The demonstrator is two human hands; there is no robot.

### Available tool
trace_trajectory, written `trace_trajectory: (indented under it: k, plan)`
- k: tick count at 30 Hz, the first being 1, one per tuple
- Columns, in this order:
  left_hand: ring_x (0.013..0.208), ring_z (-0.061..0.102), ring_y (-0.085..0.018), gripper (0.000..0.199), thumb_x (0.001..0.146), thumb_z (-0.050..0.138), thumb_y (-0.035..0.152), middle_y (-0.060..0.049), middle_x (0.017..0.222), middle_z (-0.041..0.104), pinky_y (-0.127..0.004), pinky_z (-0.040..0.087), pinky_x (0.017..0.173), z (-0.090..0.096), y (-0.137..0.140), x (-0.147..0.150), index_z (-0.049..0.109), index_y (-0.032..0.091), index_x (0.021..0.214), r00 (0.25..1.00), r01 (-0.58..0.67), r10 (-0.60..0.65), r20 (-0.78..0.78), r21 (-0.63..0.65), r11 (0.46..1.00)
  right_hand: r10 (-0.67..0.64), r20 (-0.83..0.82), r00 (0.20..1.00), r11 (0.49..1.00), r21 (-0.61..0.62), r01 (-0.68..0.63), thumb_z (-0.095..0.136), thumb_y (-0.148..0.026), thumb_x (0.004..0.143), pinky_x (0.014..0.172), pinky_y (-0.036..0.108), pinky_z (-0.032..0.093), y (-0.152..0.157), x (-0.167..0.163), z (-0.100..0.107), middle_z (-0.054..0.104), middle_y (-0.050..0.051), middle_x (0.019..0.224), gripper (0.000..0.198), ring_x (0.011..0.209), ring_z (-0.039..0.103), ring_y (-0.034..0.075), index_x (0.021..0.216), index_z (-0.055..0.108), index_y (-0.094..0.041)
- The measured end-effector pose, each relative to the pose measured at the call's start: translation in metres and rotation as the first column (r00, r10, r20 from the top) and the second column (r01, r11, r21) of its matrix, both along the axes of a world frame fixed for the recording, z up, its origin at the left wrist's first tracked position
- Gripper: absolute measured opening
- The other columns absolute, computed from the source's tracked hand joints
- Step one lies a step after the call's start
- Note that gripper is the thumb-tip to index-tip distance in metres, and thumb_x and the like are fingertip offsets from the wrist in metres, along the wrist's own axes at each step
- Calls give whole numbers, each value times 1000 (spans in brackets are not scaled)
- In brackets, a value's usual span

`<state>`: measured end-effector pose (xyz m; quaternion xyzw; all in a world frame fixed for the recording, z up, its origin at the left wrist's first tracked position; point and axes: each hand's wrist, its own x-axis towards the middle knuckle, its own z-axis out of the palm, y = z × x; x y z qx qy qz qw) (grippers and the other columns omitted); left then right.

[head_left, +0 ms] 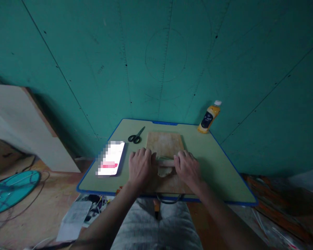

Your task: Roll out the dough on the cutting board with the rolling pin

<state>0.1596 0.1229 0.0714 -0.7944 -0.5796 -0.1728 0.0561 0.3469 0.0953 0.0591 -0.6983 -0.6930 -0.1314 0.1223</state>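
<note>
A pale rolling pin (pixel 165 163) lies crosswise over a flattened piece of dough (pixel 164 171) on the wooden cutting board (pixel 165 139). My left hand (pixel 141 166) is closed round the pin's left end, and my right hand (pixel 187 168) grips its right end. Only the pin's middle shows between the two hands. The dough sticks out on the near side of the pin, with a thin strip visible beyond it. Part of the board is hidden under my hands and forearms.
Left of the board, black-handled scissors (pixel 136 137) and a lit phone or tablet (pixel 111 159) lie on the blue-edged table (pixel 219 173). A bottle of orange drink (pixel 209 117) stands at the back right corner. The green wall (pixel 167 55) rises directly behind the table.
</note>
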Motion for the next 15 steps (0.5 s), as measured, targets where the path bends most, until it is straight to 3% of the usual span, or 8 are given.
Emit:
trace_trajectory:
  k: [7, 11, 15]
  plan:
    - [86, 65, -24, 39, 97, 26, 34, -12, 89, 69, -33, 39, 73, 0, 13, 5, 61, 18, 91, 997, -78, 78, 0, -114, 990, -89, -59, 994, 987, -136, 80, 33, -29, 96, 64, 28, 31, 13, -3, 7, 71, 7, 83, 35, 73, 63, 17, 85, 65, -20]
    - [82, 68, -26, 47, 98, 22, 39, -13, 88, 72, -31, 41, 64, 6, 21, 6, 63, 18, 91, 994, -108, 107, -15, -189, 976, -158, -58, 986, 961, -237, 140, 33, -32, 96, 65, 29, 35, 19, -3, 13, 73, 8, 89, 39, 77, 66, 19, 87, 69, -22]
    - [82, 69, -29, 51, 98, 20, 37, -15, 86, 72, -33, 45, 64, 12, 27, 9, 66, 16, 94, 994, -97, 80, -77, -241, 966, -146, -77, 986, 946, -303, 116, 31, -34, 97, 68, 29, 38, 25, -4, 18, 74, 9, 92, 44, 81, 67, 21, 88, 72, -21]
